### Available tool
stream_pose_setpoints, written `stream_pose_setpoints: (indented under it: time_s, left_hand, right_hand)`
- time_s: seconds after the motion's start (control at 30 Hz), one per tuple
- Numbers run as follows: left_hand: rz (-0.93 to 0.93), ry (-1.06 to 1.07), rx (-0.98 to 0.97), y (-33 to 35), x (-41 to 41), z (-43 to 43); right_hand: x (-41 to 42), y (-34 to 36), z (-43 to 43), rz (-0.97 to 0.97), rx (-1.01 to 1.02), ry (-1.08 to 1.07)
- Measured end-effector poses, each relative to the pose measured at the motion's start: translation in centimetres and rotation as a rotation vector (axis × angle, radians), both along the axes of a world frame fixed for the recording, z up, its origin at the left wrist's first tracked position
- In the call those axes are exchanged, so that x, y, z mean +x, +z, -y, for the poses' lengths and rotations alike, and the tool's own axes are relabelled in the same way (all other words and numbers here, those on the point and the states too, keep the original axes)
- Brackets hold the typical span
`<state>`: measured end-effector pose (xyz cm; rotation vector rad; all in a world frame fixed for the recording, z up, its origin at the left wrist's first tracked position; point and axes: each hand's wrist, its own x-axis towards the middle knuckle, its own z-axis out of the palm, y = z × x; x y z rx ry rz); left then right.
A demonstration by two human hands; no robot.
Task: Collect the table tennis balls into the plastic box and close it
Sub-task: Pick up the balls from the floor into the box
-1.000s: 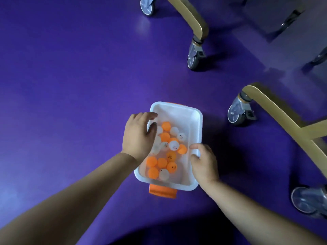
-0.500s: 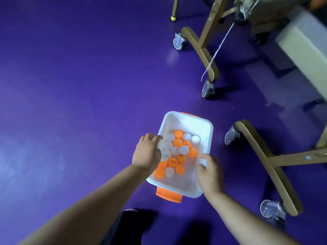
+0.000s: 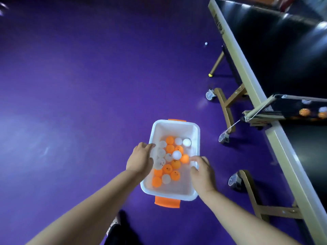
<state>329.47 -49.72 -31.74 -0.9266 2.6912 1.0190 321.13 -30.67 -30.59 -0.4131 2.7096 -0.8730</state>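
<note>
Occupying the right of the frame, a dark table tennis table point(image 3: 276, 55) stood over purple floor point(image 3: 88, 85). Lower centre sat the white rectangular plastic box point(image 3: 174, 125), lidless, orange latches at both ends. Left hand point(image 3: 139, 160) grasped its left rim; right hand point(image 3: 201, 171) grasped the right rim. Orange and white table tennis balls point(image 3: 170, 164) inside: light, rolling freely; keep level.
</note>
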Motion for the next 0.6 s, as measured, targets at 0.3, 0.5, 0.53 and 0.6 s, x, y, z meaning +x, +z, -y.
stream_pose_setpoints:
  time_s: [0.3,0.5,0.53,0.6]
  left_hand:
    - [-0.045,0.163,-0.007,9.8,9.7,14.3]
    - [-0.061,0.323,-0.019,13.3,16.9,22.5]
    - [-0.061,0.355,-0.021,13.7,18.0,23.8]
    - [-0.071,0.425,-0.029,14.2,20.1,26.2]
  right_hand:
    - [6.3,9.4,16.3,-0.037,-0.016,0.144]
    - [10.2,12.3,27.2,-0.03,-0.033,0.264]
    - [10.9,12.7,29.1,-0.031,-0.038,0.29]
    - [12.2,13.2,32.8,-0.028,-0.053,0.351]
